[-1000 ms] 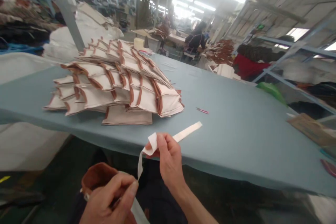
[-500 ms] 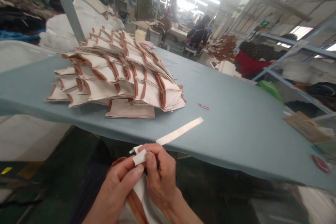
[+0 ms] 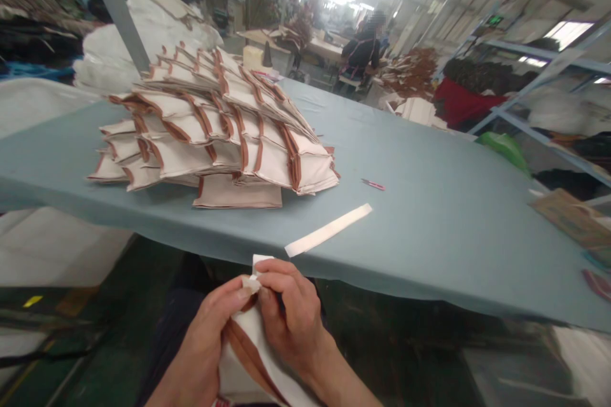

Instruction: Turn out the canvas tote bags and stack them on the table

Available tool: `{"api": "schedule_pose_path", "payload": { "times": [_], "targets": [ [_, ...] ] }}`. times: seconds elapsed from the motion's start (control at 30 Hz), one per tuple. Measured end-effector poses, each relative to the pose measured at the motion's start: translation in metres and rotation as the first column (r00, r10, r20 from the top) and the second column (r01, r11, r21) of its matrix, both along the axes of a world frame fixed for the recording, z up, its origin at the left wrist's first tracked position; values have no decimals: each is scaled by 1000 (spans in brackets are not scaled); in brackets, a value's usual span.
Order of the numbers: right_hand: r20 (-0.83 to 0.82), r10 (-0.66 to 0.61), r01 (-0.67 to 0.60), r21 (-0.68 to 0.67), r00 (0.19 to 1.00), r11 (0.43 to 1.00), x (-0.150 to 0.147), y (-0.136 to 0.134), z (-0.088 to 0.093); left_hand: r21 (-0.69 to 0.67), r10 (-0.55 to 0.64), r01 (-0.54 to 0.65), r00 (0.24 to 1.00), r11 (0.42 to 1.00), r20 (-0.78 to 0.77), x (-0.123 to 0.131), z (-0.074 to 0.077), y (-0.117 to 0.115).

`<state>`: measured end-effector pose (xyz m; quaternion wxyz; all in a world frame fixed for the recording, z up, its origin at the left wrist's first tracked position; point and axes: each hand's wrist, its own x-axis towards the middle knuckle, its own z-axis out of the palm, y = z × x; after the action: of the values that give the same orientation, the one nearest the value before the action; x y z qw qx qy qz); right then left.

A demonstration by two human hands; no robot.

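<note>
A long grey-blue cutting table (image 3: 429,229) fills the workshop floor. At ten o'clock on it sits a fanned heap of cream pouches (image 3: 214,127) edged in brown, many layers deep. Whether anything is inside them cannot be told from here.

Below the table's near edge, at six o'clock, a worker's two bare hands meet over one more cream pouch (image 3: 252,350), held off the table with its brown-trimmed edge running down between the palms. Its mouth is covered by the fingers, so what it holds cannot be seen. The left hand (image 3: 205,343) is closed around the pouch's upper end, thumb pressed on top. The right hand (image 3: 286,311) is curled tight, its thumb and forefinger pinching a small folded white tab (image 3: 258,265) against the pouch top. The fingertips of both hands touch there.

Just past the hands, at one o'clock from them, a flat cream strip (image 3: 328,230) lies loose and slanted on the table, clear of the heap. Farther on at one o'clock lie small pink snips (image 3: 373,184).

At twelve o'clock, well back, another person (image 3: 360,54) sits at a farther bench.
</note>
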<state>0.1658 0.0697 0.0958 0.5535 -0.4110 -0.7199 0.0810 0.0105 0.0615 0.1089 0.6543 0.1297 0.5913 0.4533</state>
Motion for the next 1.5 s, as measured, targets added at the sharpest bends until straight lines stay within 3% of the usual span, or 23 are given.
{"api": "schedule_pose_path", "payload": {
  "times": [0.1, 0.2, 0.33, 0.43, 0.5, 0.7, 0.9, 1.03, 1.23, 1.37, 1.5],
  "targets": [
    [23, 8, -9, 9, 1000, 1000, 3, 0, -2, -19, -55, 55, 999, 998, -2, 2, -1, 0],
    [-20, 27, -28, -5, 999, 1000, 3, -1, -4, 82, -208, 210, 978, 974, -36, 3, 1, 2],
    [-196, 51, -76, -126, 979, 989, -3, -4, -3, 299, -350, 433, 889, 850, -295, 2, 9, 5],
    [-346, 2, -106, -282, 938, 953, -11, -8, -1, 381, -345, 551, 802, 742, -489, -2, 11, 7],
    [-431, -54, -131, -389, 901, 912, -17, -10, 0, 388, -324, 597, 753, 702, -573, -5, 9, 9],
    [-553, -207, -180, -564, 807, 806, -26, -7, -1, 399, -262, 650, 681, 646, -684, -7, -4, 12],
    [-588, -306, -116, -571, 748, 813, -18, 13, 2, 366, -307, 697, 641, 617, -703, -10, -9, 18],
    [-564, -451, 41, -593, 692, 804, 11, 46, 8, 276, -302, 779, 505, 563, -809, -17, -12, 40],
    [-581, -583, 231, -567, 568, 790, 91, 119, 1, 218, -245, 844, 373, 490, -895, -10, -20, 110],
    [-560, -699, 344, -614, 445, 711, 152, 155, -12, 128, -219, 884, 247, 449, -944, 1, -32, 147],
    [-509, -785, 432, -656, 353, 619, 202, 169, -26, -38, -213, 910, 56, 414, -975, 10, -52, 171]
  ]
}}
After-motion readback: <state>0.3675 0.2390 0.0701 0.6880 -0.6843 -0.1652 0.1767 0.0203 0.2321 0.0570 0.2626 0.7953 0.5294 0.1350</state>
